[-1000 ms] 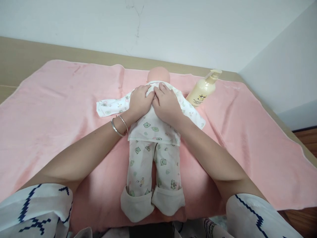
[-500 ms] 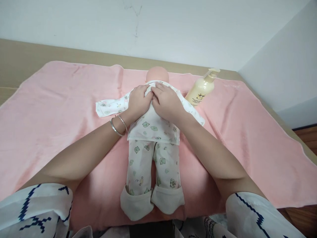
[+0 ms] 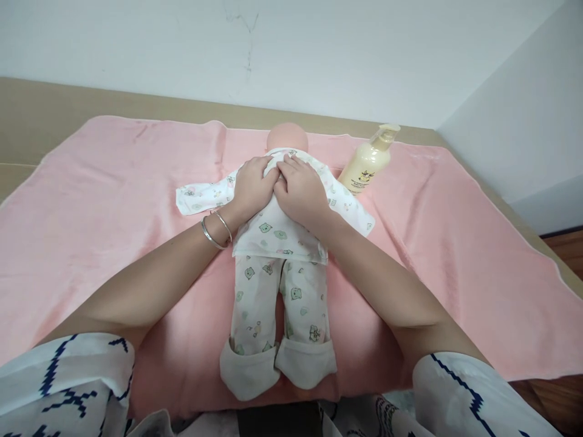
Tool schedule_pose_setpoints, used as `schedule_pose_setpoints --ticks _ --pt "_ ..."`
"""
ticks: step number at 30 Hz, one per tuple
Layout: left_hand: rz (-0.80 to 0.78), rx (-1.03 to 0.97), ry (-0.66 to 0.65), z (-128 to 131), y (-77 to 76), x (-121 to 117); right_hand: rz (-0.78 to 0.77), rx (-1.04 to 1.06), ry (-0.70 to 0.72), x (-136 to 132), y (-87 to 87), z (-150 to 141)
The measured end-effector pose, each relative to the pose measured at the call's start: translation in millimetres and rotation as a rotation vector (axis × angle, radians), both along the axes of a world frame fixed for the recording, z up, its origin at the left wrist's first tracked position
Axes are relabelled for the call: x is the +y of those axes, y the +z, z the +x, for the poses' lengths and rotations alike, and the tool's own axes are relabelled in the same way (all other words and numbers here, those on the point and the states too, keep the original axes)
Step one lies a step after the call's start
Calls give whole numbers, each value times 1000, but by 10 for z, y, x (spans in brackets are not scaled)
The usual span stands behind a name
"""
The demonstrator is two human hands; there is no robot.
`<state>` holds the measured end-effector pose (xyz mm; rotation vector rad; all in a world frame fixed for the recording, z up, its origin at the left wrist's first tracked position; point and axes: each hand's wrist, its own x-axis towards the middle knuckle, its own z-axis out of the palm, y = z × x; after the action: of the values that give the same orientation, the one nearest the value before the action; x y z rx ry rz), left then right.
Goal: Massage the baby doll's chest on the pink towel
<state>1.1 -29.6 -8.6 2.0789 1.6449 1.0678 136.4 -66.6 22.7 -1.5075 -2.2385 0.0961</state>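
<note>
A baby doll [image 3: 277, 261] in a white printed shirt and trousers lies on a pink towel [image 3: 91, 200], bald head [image 3: 286, 137] away from me. My left hand [image 3: 252, 188], with two silver bangles on the wrist, rests on the doll's upper body near the collar, fingers curled onto the shirt fabric. My right hand [image 3: 299, 193] lies beside it, touching it, fingers bent and pressing on the shirt near the neck. Both hands cover the chest, so what the fingertips pinch is hidden.
A cream pump bottle [image 3: 368, 162] lies on the towel just right of the doll's shoulder. The towel covers a tan surface [image 3: 40, 103] against a white wall. A wall corner rises at the right, with wooden floor [image 3: 565, 249] beyond the edge.
Both hands stayed on the doll's upper chest, with the fingers shifting slightly at the collar. The view drifted a little; nothing else moved.
</note>
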Motion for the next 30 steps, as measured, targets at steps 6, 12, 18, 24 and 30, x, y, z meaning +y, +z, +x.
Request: schedule_pose_setpoints --ticks 6,12,18,24,30 --pt "-29 -8 -2 4 21 -21 -29 92 32 -97 362 120" --pt "-29 -54 34 -17 0 1 213 346 -77 -159 989 629" --pt "43 -37 -85 195 280 -253 271 354 -289 -133 1231 1136" --pt "-156 -324 -342 773 785 -372 282 454 -271 -39 1251 1334" --pt "-295 -208 -412 1124 1006 198 213 452 -244 162 1076 1353"
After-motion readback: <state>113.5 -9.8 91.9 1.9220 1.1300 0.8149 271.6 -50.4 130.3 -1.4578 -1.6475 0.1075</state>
